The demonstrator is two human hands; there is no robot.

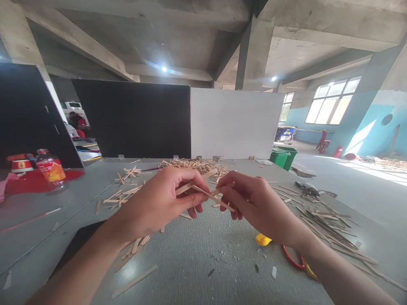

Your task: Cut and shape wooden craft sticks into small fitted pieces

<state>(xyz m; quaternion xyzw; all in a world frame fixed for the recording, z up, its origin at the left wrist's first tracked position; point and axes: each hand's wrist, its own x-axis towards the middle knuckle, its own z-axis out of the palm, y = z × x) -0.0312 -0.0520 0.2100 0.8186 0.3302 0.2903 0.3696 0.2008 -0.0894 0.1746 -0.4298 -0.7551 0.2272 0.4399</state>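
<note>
Above the table's middle: both hands meet in the air, holding thin wooden sticks between them.
Left hand point(165, 197): fingers curled and pinching a flat wooden stick point(190, 184) between thumb and forefinger; its far end points up and away toward the far edge.
Right hand point(254, 199): fingertips closed on a thinner sliver point(211, 196) that slants down across the gap between the hands, crossing the flat stick.
Table point(203, 258): grey surface strewn with chips and shavings.
Far edge, middle: a loose heap of sticks point(193, 164) just in front of a black panel point(132, 118) and a white panel point(235, 123) standing side by side.
Right edge: a pile of long darker strips point(327, 226).
Near right, under the right wrist: red-and-yellow handles of a tool point(294, 258), partly hidden, and a small yellow piece point(263, 239) beside them.
Near left: a single flat stick point(133, 281) lying apart, with a few more under the left forearm.
Far left corner: a plastic bottle point(51, 169) with a red label, on a red cloth point(34, 181).
</note>
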